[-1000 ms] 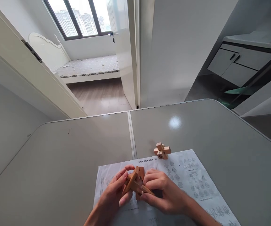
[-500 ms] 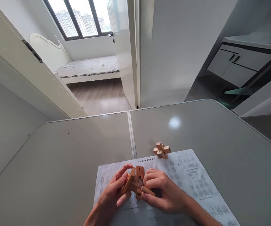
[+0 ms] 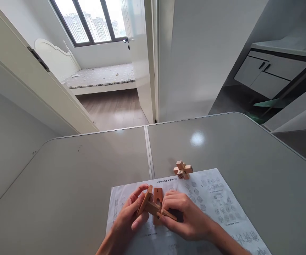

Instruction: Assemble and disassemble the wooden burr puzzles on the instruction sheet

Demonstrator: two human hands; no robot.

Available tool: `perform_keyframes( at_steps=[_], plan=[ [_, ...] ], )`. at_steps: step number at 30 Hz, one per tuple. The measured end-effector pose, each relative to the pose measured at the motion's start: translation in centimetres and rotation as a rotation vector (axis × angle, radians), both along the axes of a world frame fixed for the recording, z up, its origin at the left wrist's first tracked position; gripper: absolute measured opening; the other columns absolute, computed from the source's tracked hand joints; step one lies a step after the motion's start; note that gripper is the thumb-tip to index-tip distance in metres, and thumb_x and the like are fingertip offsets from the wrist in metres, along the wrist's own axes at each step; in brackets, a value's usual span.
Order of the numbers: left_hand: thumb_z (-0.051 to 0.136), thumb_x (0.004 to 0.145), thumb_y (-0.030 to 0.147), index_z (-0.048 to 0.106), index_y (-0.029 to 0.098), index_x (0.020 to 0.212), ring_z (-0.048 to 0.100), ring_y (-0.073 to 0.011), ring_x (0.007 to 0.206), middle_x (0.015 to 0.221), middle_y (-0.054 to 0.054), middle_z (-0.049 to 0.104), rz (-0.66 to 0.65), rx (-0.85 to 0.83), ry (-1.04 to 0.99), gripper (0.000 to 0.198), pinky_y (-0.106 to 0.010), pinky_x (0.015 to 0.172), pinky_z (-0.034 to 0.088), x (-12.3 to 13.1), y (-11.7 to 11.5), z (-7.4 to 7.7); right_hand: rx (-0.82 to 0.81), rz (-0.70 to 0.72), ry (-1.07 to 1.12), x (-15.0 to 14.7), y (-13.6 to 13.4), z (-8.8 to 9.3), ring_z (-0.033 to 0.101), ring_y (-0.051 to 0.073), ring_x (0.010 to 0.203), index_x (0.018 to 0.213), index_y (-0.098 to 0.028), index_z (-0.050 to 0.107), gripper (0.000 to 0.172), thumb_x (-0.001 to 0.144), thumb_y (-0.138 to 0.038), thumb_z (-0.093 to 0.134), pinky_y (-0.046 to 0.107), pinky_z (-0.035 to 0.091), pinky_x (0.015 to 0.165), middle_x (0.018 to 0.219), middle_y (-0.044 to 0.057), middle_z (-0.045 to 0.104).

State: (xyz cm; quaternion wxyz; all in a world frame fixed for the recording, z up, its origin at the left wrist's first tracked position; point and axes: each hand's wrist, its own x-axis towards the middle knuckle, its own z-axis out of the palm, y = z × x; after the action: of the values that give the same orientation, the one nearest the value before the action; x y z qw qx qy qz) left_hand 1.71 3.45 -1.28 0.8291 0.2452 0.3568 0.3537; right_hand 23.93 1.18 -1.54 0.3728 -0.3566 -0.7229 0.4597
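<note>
Between my hands is a partly joined wooden interlocking puzzle (image 3: 152, 208), made of flat and bar-shaped pieces. My left hand (image 3: 128, 212) is closed on a flat, tilted piece at its left side, with the thumb in front. The fingers of my right hand (image 3: 181, 214) pinch a slim piece (image 3: 170, 214) at the right end. Just behind, a flat wooden piece marked with a dark stroke (image 3: 157, 193) lies on the printed sheet (image 3: 208, 198); the puzzle hides part of it. My right fingers cover some of the joint.
A cross-shaped wooden puzzle (image 3: 183, 170) stands at the sheet's back edge, its blocks marked with characters. The grey table (image 3: 89, 170) has a seam (image 3: 148, 152) down its middle. Beyond are an open door (image 3: 139, 60), a bed (image 3: 102, 75) and a sink cabinet (image 3: 272, 71).
The left flat piece has turned to a more edge-on angle. My right fingers have shifted slightly on the slim piece, and the bar between my hands shows more plainly.
</note>
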Motion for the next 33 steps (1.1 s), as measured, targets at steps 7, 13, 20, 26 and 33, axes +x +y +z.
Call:
perform_keyframes(
  at_steps=[7, 13, 20, 26, 33],
  plan=[
    [0.085, 0.086, 0.051, 0.067, 0.025, 0.122, 0.03, 0.0044, 0.038, 0.109, -0.003, 0.079, 0.253, 0.028, 0.188, 0.048, -0.014, 0.042, 0.031, 0.4, 0.1, 1.1, 0.018, -0.046, -0.029, 0.0, 0.0, -0.1, 0.045, 0.016, 0.066, 0.069, -0.024, 0.036, 0.035, 0.094, -0.024, 0.06, 0.031, 0.04, 0.068, 0.066, -0.003, 0.045],
    [0.07, 0.099, 0.052, 0.074, 0.024, 0.114, 0.061, -0.0093, 0.06, 0.131, -0.01, 0.074, 0.258, 0.444, 0.496, 0.032, -0.024, 0.053, 0.05, 1.6, -0.7, 1.6, 0.114, -0.266, -0.135, -0.3, -0.1, -0.5, 0.04, 0.013, 0.059, 0.07, -0.025, 0.029, 0.038, 0.098, -0.023, 0.055, 0.028, 0.035, 0.059, 0.064, -0.005, 0.04],
    [0.053, 0.109, 0.037, 0.076, 0.03, 0.125, 0.07, -0.0212, 0.086, 0.137, -0.011, 0.069, 0.161, 0.791, 0.787, 0.029, -0.035, 0.077, 0.061, 2.0, -1.3, 0.3, 0.102, -0.441, -0.217, -0.6, -0.3, -1.3, 0.036, 0.011, 0.054, 0.07, -0.024, 0.03, 0.04, 0.102, -0.025, 0.053, 0.026, 0.031, 0.054, 0.062, -0.006, 0.037],
    [0.047, 0.111, 0.029, 0.073, 0.031, 0.131, 0.071, -0.0243, 0.116, 0.138, -0.009, 0.068, 0.155, 0.924, 0.908, 0.033, -0.039, 0.102, 0.059, 1.9, -1.2, -0.1, 0.17, -0.493, -0.265, -0.7, -0.3, -1.3, 0.036, 0.01, 0.052, 0.069, -0.024, 0.031, 0.039, 0.102, -0.025, 0.052, 0.026, 0.031, 0.054, 0.061, -0.007, 0.037],
    [0.048, 0.111, 0.027, 0.073, 0.03, 0.13, 0.069, -0.0244, 0.127, 0.139, -0.009, 0.069, 0.146, 1.011, 0.988, 0.031, -0.038, 0.109, 0.058, 2.0, -1.3, -0.2, 0.2, -0.502, -0.297, -0.8, -0.2, -1.1, 0.039, 0.011, 0.051, 0.067, -0.024, 0.037, 0.037, 0.101, -0.024, 0.052, 0.026, 0.033, 0.052, 0.061, -0.006, 0.04]
  ],
)
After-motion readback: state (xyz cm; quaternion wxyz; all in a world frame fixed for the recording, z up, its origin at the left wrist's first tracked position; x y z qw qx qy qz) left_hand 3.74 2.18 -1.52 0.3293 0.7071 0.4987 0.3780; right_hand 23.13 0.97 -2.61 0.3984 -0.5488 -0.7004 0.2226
